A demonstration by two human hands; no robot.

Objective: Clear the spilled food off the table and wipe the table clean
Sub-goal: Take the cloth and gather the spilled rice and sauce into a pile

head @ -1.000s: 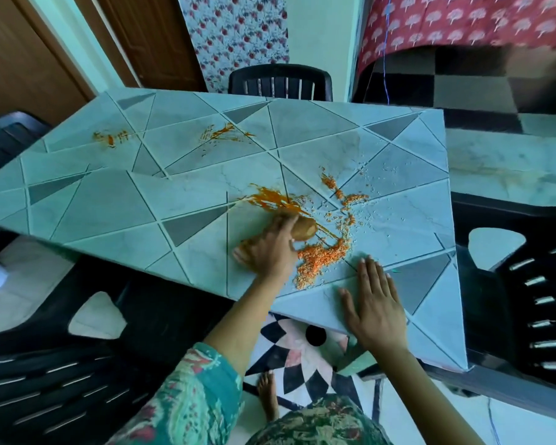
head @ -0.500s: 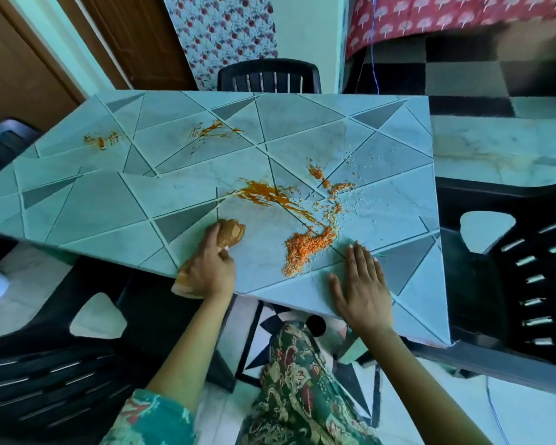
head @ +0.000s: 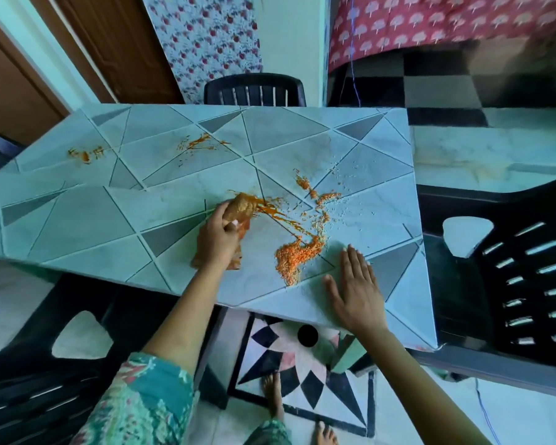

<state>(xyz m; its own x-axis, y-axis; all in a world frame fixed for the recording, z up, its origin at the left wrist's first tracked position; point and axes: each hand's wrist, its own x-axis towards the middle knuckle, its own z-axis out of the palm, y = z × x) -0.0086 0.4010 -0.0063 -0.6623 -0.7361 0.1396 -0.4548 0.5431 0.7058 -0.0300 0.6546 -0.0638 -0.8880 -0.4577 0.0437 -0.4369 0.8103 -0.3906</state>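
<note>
Orange spilled rice (head: 296, 256) lies heaped near the front of the pale green tiled table (head: 77, 220), with streaks and loose grains trailing up and right. My left hand (head: 217, 240) grips a stained brown cloth (head: 243, 208) whose tip touches the left end of the orange streak. Flat on the table just right of the heap lies my right hand (head: 355, 290), fingers straight. Two smaller orange smears sit farther back: one (head: 199, 143) mid-table, one (head: 85, 154) at the far left.
Black plastic chairs stand at the far side (head: 254, 89), at the right (head: 511, 268) and at the left front (head: 29, 364). The table's front edge runs close to my body. Below it are patterned floor tiles and bare feet (head: 272, 393).
My left hand with the cloth swept left toward the table's front edge, then came back up and right to the orange streak. My right hand stayed flat beside the heap.
</note>
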